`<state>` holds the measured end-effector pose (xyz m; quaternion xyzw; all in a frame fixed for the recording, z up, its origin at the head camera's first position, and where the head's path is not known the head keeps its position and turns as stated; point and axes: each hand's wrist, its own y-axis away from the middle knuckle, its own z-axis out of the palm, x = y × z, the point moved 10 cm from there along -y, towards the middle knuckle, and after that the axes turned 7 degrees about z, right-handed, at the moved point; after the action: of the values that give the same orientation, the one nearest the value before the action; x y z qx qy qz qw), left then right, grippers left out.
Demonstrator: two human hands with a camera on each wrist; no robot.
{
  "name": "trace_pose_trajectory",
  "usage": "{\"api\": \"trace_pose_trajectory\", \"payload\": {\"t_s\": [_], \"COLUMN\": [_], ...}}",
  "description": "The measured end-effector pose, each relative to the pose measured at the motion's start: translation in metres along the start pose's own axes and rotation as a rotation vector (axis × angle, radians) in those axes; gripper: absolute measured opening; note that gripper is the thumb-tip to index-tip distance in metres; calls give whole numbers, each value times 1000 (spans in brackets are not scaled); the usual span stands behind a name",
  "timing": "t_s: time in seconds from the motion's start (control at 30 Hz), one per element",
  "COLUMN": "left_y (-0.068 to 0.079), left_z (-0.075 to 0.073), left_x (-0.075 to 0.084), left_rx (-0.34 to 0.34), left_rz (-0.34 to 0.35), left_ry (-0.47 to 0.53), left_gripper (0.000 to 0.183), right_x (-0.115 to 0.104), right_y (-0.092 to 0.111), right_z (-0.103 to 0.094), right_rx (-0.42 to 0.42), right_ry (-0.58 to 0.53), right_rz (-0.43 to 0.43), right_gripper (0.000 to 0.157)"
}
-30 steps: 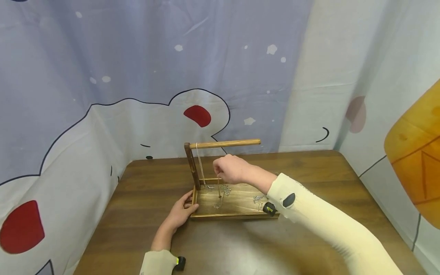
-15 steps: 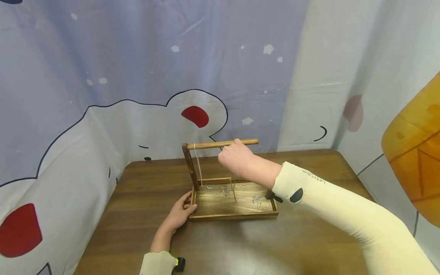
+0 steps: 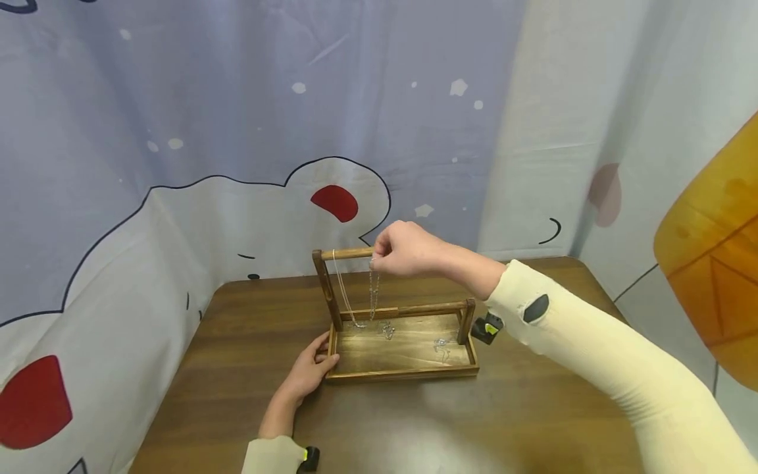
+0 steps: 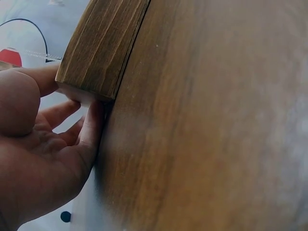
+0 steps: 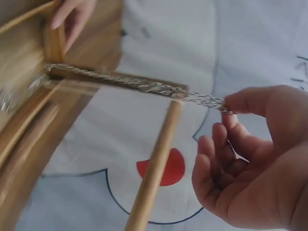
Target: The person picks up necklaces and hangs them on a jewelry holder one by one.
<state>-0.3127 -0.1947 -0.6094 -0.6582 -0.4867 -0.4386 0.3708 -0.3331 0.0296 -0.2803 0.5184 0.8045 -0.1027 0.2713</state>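
A wooden jewelry stand [image 3: 402,375] with a tray base stands on the table. At its left end my left hand [image 3: 308,366] grips the tray, thumb over the rim; the left wrist view shows fingers [image 4: 91,130] against the end wall. My right hand [image 3: 408,249] is raised beside the stand's upper bar [image 3: 348,253], hiding the bar's right part. Between thumb and index finger it pinches a silver chain necklace [image 3: 374,293], which dangles above the tray. A pale thin necklace [image 3: 340,283] hangs on the bar near the tall left post [image 3: 328,291].
Two small tangled chains lie in the tray: one chain [image 3: 387,330] near the middle, another chain [image 3: 441,349] toward the right. A short post [image 3: 466,322] rises at the tray's right end. A printed curtain [image 3: 237,217] hangs behind the table [image 3: 237,342].
My right hand has risen from low over the tray to the bar's height, lifting the necklace from the tray. It went right, then back left. My left hand stays on the tray.
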Motion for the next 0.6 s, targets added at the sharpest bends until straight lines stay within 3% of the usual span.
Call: {"api": "trace_pose_trajectory", "payload": {"t_s": [0.13, 0.27, 0.47, 0.6], "left_y": [2, -1, -8, -8], "left_z": [2, 4, 5, 4], "left_x": [12, 1, -29, -35], "left_rx": [-3, 1, 4, 29], "left_rz": [-6, -25, -97, -120], "left_ry": [8, 9, 15, 9], "left_gripper": [76, 77, 77, 74], "right_x": [6, 11, 16, 27], "right_y": [5, 16, 36, 49], "right_z": [-18, -37, -74, -99], "right_rx": [25, 53, 116, 160], "right_ry": [-245, -408, -470, -483], "right_rz": [103, 170, 153, 164], "right_gripper": [19, 21, 16, 17]}}
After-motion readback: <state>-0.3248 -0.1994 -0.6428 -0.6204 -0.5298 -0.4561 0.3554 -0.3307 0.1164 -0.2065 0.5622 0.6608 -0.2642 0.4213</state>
